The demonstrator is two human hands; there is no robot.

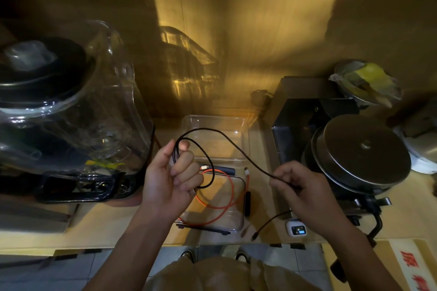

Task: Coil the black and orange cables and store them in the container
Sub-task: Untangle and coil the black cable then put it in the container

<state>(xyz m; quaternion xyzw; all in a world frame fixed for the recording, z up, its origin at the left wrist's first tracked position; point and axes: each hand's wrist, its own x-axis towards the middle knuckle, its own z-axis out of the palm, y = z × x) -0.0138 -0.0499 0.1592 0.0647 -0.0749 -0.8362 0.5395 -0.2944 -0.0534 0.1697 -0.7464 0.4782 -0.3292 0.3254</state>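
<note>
My left hand (173, 178) is closed around a loop of the black cable (227, 136), held above the counter. The cable arcs over to my right hand (300, 190), which pinches it further along. Its free end with the plug (255, 236) hangs down by the counter's front edge. The orange cable (223, 207) lies loosely curled on a clear lid (238, 225) below my hands. Behind the lid stands the clear rectangular container (236, 120), with nothing visible inside it.
A large clear blender jar with a black lid (71, 101) fills the left. A metal machine with a round steel pot (361, 151) stands right. A small white device (296, 229) sits near the front edge, and a bowl (366, 82) at back right.
</note>
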